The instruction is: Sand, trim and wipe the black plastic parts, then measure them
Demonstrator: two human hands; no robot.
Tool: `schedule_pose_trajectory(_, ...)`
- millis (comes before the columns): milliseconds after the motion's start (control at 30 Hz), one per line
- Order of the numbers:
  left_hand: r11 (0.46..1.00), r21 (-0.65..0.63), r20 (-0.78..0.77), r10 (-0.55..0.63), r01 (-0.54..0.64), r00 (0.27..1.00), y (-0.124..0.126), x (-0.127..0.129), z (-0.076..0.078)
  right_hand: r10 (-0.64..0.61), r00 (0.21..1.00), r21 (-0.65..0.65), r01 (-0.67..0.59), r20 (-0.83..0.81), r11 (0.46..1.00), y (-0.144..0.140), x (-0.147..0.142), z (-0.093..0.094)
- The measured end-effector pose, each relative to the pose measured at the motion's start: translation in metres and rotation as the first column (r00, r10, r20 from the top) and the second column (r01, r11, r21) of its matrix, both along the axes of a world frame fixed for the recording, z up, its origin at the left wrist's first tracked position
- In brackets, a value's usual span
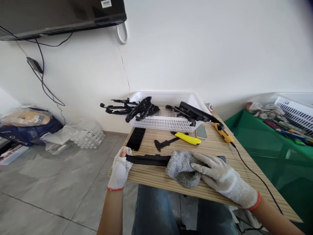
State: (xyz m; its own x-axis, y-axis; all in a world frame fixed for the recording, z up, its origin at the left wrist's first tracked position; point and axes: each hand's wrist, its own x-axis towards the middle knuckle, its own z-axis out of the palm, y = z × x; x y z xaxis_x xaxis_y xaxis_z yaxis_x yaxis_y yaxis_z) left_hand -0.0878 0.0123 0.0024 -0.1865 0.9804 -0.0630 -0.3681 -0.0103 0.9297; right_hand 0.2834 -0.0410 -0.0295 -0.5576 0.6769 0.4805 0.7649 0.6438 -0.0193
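Gloved left hand is pinching the long black strip's end at the table's near edge, steadying it, while the right hand, fingers spread, is pressing a grey cloth onto it.

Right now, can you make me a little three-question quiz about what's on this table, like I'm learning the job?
1. True or false: the left hand holds one end of the long black plastic strip.
2. What lies under the right hand? A) a grey cloth B) a yellow sponge C) a sheet of paper
3. Fill in: the black plastic parts are piled in a white ____ at the back of the table.

Key
1. True. Its fingers grip the strip's left end.
2. A. The right hand presses the grey cloth onto the strip.
3. Basket. The white basket sits behind the yellow utility knife.
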Motion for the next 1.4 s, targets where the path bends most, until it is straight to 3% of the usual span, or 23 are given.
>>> schedule_pose_trajectory(133,1.0,-0.02,0.011,-0.002,0.002,1.0,0.002,0.0,0.001,-0.019,1.0,0.036,0.018,0.009,0.999,-0.003,0.006,0.0)
schedule_pose_trajectory(233,0.998,-0.057,0.0,-0.007,0.007,1.0,0.003,0.0,0.0,-0.004,1.0,0.068,0.004,0.0,0.998,0.0,-0.013,0.001)
schedule_pose_trajectory(367,0.996,-0.092,-0.051,-0.005,0.0,0.999,0.006,0.0,-0.007,-0.029,1.0,-0.023,0.029,0.004,0.999,0.012,-0.067,0.007)
schedule_pose_trajectory(500,0.993,-0.087,-0.063,0.074,-0.08,0.995,0.009,-0.003,-0.017,-0.007,0.999,-0.168,0.001,-0.036,0.986,0.024,-0.135,0.021)
schedule_pose_trajectory(667,0.997,-0.067,0.122,0.054,-0.046,0.991,0.01,-0.006,-0.02,0.015,0.999,-0.37,-0.003,0.03,0.929,0.034,-0.219,0.061)
schedule_pose_trajectory(733,0.993,-0.096,0.198,0.085,-0.067,0.977,0.01,-0.006,-0.018,-0.047,0.992,-0.462,0.098,0.12,0.882,0.036,-0.246,0.076)
schedule_pose_trajectory(833,0.986,-0.117,0.278,0.143,-0.115,0.95,0.011,-0.007,-0.017,-0.123,0.979,-0.484,0.187,0.16,0.855,0.037,-0.267,0.087)
schedule_pose_trajectory(1000,0.991,-0.071,0.353,0.132,-0.114,0.926,0.009,-0.009,-0.017,-0.067,0.996,-0.461,0.09,0.066,0.883,0.027,-0.252,0.076)
schedule_pose_trajectory(1233,0.998,0.046,0.292,0.025,-0.041,0.956,0.003,-0.008,-0.013,-0.044,0.984,-0.357,-0.021,-0.172,0.934,0.009,-0.21,0.049)
schedule_pose_trajectory(1400,0.99,-0.02,0.236,0.139,-0.139,0.962,0.009,-0.005,-0.014,-0.058,0.983,-0.219,0.018,-0.176,0.976,0.007,-0.162,0.024)
